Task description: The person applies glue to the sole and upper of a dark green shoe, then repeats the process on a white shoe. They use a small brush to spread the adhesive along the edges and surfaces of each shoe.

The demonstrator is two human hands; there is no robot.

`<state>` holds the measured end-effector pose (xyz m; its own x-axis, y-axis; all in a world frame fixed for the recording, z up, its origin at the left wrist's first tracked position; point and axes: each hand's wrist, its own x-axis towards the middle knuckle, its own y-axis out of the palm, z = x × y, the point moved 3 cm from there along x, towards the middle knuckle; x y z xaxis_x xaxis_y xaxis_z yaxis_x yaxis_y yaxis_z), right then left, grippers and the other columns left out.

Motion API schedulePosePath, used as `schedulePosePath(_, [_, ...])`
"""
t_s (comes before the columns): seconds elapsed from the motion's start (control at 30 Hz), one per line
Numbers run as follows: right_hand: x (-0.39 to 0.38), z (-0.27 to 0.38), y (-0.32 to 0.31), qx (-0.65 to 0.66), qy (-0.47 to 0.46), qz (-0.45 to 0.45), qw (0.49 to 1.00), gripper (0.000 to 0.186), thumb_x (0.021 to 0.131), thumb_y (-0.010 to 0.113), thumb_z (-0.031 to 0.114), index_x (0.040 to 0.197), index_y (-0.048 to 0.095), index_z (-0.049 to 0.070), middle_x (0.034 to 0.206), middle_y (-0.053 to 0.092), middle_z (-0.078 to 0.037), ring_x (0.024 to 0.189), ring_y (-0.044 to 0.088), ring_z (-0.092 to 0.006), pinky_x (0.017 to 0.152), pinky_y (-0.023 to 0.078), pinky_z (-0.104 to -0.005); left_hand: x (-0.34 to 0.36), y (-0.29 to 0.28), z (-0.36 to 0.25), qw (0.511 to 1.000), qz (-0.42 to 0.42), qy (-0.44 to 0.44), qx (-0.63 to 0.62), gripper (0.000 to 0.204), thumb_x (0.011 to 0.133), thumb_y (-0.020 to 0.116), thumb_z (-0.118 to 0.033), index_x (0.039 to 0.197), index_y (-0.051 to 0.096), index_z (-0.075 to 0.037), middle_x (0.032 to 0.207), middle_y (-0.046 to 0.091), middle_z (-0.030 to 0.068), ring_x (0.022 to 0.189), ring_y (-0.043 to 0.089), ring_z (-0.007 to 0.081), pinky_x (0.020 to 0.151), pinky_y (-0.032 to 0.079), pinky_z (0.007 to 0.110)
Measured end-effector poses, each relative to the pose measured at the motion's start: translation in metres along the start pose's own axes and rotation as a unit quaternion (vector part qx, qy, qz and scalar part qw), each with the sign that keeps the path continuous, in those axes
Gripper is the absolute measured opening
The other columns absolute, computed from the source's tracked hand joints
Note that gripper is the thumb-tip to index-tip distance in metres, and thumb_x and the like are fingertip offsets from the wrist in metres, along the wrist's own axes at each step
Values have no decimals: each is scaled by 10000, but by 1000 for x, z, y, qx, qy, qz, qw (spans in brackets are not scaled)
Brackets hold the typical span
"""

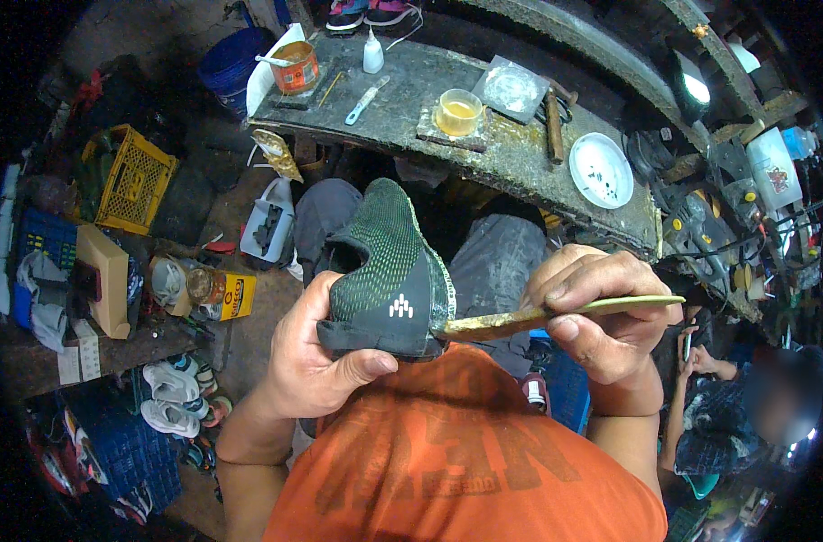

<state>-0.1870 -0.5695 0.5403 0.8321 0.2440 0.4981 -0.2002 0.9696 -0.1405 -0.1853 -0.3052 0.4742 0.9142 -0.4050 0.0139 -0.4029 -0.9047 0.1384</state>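
My left hand (316,361) grips a dark green mesh shoe (384,262) by its black heel end, thumb across the lower part, with the toe pointing up and away from me. A small light logo is on its side. My right hand (596,316) pinches a long, flat brush (492,323) with a yellow-green handle and a crusted, glue-stained front part. The brush's tip touches the pale edge along the shoe's right side, near the heel.
Ahead, a workbench (357,135) carries an orange tin (294,68), white bottle, cup of amber liquid (458,113), hammer and white plate (601,172). Crates (136,181) and shoes (172,397) lie left. At right, another person (705,406) holds a phone.
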Motion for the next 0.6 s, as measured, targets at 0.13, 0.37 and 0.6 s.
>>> schedulePosePath(0.13, [0, 1, 0, 2, -14, 22, 1000, 177, 766, 775, -56, 931, 712, -46, 826, 724, -155, 736, 708, -282, 662, 564, -364, 3, 2, -5, 1000, -7, 13, 5, 567, 823, 874, -282, 1189, 548, 3, 1073, 643, 22, 986, 582, 82, 900, 486, 272])
schedulePosePath(0.37, [-12, -9, -8, 100, 42, -121, 987, 262, 861, 771, 147, 1010, 612, 2, 867, 677, -150, 787, 655, -219, 673, 538, -350, 15, -5, -6, 997, -74, 16, 3, 477, 793, 896, -212, 1140, 671, 25, 1030, 728, 43, 930, 663, 100, 864, 532, 270])
schedulePosePath(0.6, [-20, -42, 3, 153, 57, -193, 968, 387, 935, 733, 222, 1206, 547, 17, 996, 662, -231, 906, 649, -284, 823, 536, -386, 14, -4, -11, 987, -104, 57, -104, 452, 829, 855, -131, 1195, 647, 34, 1122, 709, 75, 1062, 648, 137, 968, 510, 314])
